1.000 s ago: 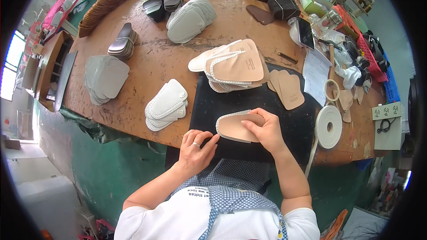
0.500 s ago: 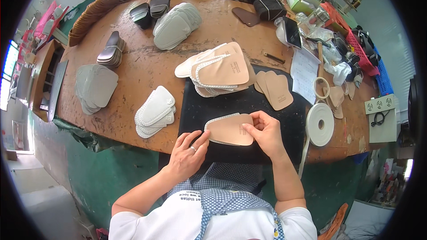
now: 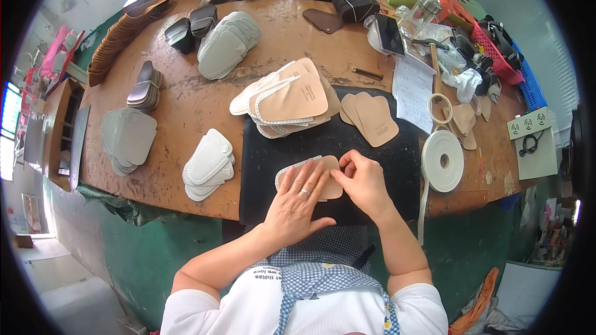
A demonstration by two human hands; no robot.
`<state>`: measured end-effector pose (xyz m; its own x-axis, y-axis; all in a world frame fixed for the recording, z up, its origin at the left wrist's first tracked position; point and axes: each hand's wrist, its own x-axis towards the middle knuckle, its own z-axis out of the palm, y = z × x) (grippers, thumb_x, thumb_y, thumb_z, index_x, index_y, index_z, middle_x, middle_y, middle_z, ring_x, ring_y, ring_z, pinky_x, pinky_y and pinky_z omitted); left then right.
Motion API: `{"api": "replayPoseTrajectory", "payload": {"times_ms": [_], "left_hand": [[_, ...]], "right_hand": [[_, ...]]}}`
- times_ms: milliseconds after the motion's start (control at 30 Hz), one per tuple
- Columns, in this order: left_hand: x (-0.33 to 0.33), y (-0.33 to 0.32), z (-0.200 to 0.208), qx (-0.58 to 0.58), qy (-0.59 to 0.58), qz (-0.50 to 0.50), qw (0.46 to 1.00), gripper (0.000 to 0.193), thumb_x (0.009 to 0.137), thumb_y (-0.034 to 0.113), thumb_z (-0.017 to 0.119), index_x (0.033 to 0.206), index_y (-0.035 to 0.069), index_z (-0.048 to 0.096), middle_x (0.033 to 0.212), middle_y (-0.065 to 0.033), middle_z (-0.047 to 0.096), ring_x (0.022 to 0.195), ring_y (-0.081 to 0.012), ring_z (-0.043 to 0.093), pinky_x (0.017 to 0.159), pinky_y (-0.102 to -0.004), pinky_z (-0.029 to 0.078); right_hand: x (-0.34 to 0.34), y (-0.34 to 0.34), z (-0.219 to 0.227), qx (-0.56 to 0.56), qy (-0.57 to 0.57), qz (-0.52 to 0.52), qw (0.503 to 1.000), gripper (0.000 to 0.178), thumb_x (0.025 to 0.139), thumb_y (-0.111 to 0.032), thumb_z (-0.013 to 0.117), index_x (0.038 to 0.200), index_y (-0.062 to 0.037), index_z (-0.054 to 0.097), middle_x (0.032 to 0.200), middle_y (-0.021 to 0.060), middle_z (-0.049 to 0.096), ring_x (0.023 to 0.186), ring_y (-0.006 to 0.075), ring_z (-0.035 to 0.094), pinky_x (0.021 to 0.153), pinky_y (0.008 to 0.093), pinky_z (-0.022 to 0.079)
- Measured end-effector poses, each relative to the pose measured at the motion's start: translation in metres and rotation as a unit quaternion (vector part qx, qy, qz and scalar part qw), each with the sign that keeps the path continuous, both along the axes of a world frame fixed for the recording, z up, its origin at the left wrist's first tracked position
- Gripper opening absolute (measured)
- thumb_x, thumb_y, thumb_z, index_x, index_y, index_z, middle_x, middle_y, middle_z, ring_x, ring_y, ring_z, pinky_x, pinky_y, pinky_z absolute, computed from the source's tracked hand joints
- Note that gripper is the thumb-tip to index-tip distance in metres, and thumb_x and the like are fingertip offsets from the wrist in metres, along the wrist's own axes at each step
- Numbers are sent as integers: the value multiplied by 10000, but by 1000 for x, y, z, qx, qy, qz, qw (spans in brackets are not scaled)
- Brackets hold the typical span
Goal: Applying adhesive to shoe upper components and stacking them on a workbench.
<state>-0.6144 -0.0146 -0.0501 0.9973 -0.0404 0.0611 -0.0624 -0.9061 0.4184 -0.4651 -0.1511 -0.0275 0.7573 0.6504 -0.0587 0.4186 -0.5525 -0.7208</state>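
Note:
On a black mat [image 3: 257,149] at the table's near edge lies a tan leather piece [image 3: 333,192] with a white, hole-edged layer showing along its far left side. My left hand [image 3: 293,201] rests flat across it, fingers stretched and thumb out, hiding most of its left part. At its right end my right hand [image 3: 366,181] pinches the edge between thumb and fingertips. Just beyond, a pile of tan and white perforated pieces [image 3: 290,98] sits on the mat, with several loose tan pieces [image 3: 377,123] to its right.
White perforated pieces [image 3: 208,162] and grey pieces [image 3: 133,139] lie to the left. A white tape roll [image 3: 458,164], a clear ring [image 3: 440,99], a paper sheet [image 3: 413,90] and a phone [image 3: 390,34] are at the right. More stacks line the far edge.
My left hand has moved from the leather piece's left edge onto its top, with the fingers now flat. My right hand stays at the right end. The whole view has shifted slightly.

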Motion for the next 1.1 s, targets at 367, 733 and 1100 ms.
{"api": "replayPoseTrajectory", "payload": {"times_ms": [367,733,1100], "left_hand": [[-28,70,20,-154,-279,307,897,428,829,-82,682,1239,11,598,1355,-192,597,1267,-391,566,1061,-448,465],[47,102,43,-43,-323,175,929,464,843,20,718,1292,-6,604,1414,-188,571,1392,-380,476,1125,-480,427],[140,107,20,63,-76,98,990,1027,935,675,537,1582,-55,213,1665,-259,192,1572,-386,108,1258,-532,103]], "right_hand": [[38,55,55,214,31,74,974,110,891,-51,760,876,-30,654,726,-35,608,657,40,543,606,207,441],[81,111,32,78,-219,8,973,195,877,-166,728,974,-54,602,908,147,676,834,346,686,717,455,535],[128,2,-12,76,-290,-136,944,88,878,-65,690,935,-34,631,892,131,665,791,346,672,689,449,534]]}}
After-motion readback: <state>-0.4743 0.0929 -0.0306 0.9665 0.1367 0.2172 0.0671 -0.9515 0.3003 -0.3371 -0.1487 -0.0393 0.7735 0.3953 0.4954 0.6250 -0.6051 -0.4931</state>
